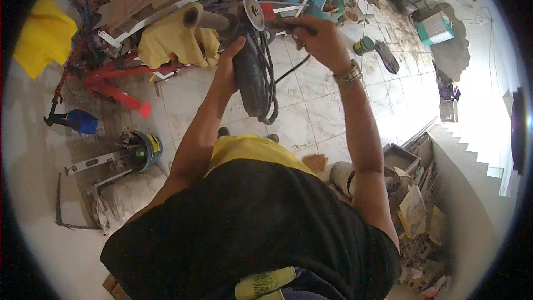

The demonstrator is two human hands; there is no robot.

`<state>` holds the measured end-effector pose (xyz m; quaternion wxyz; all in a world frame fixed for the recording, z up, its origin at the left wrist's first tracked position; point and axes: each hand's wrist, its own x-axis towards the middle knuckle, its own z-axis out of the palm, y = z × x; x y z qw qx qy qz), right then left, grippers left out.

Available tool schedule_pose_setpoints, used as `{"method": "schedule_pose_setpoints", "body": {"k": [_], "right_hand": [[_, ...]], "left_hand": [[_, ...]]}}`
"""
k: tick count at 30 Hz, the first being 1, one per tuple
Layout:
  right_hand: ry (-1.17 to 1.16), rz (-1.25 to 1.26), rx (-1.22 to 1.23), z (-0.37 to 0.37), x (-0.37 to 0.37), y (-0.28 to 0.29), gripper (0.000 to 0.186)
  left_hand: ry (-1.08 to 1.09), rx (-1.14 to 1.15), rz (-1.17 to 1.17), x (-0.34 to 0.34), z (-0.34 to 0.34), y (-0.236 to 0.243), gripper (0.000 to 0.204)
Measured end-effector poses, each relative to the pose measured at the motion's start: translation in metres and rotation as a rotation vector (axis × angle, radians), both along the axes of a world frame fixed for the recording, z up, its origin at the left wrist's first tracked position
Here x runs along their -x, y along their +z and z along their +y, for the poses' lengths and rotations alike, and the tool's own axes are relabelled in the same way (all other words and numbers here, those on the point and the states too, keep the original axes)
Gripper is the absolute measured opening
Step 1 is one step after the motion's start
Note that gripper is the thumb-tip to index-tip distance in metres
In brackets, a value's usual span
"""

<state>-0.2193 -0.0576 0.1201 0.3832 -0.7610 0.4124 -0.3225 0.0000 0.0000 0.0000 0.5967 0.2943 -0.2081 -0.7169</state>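
Observation:
I hold a dark angle grinder [249, 72] up in front of me, its black cord looped around the body. My left hand [226, 69] grips the grinder's body from the left. Its side handle [204, 19] sticks out to the upper left, and the round disc [254, 11] faces up. My right hand [317, 38] is closed on a thin tool [280, 22] that reaches to the disc's hub. A metal watch [348, 73] is on my right wrist.
The tiled floor [311, 116] lies below, with a yellow cloth [172, 41], red metal frame [119, 75], cardboard, a teal can [363, 45], a teal-and-white box [436, 28] and a bucket [448, 110]. A spirit level [97, 162] lies left. Rubble fills a crate at right [413, 200], beside steps.

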Motion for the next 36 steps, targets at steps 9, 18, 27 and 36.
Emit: {"method": "schedule_pose_setpoints", "body": {"k": [9, 18, 27, 36], "right_hand": [[0.149, 0.312, 0.261, -0.003, -0.009, 0.004, 0.028], [0.013, 0.237, 0.337, -0.006, -0.029, -0.019, 0.025], [-0.018, 0.228, 0.349, -0.017, -0.033, -0.026, 0.027], [-0.023, 0.059, 0.509, -0.005, -0.048, -0.054, 0.034]], "left_hand": [[-0.042, 0.073, 0.125, -0.002, 0.003, 0.010, 0.059], [-0.004, 0.060, 0.184, -0.010, 0.002, 0.011, 0.057], [-0.002, 0.049, 0.164, -0.021, 0.005, 0.005, 0.059], [0.069, 0.002, 0.151, -0.025, 0.009, 0.015, 0.055]]}}
